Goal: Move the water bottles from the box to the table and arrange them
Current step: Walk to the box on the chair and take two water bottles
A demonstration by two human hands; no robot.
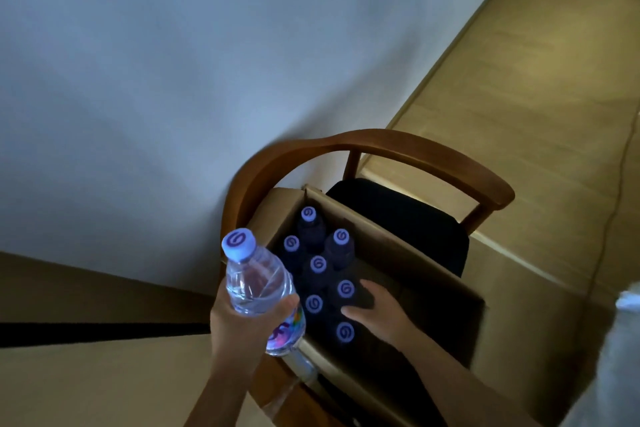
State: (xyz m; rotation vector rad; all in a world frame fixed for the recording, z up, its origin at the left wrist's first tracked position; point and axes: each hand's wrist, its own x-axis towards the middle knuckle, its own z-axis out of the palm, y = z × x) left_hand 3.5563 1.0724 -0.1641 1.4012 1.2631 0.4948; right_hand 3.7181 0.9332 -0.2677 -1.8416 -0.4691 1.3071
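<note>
1. Held bottle (258, 284): gripped by the left hand (239, 326), fingers curled round its body, left of the box (398, 263); base blurred.
2. Boxed bottles (318, 264): seven caps visible, bodies lost in shadow.
3. Right hand (377, 312): inside the box, fingers wrapped round a dark bottle (outline indistinct).
4. Chair (381, 146): carries the box, against the wall (173, 62).

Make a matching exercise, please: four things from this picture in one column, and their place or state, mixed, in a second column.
Things:
1. left hand
2. right hand
3. box
4. chair

Places or states:
A. stands beside the wall
B. holds a bottle above the box edge
C. rests on the chair seat
D. reaches among the caps inside the box

Pairs: 1-B, 2-D, 3-C, 4-A
</note>
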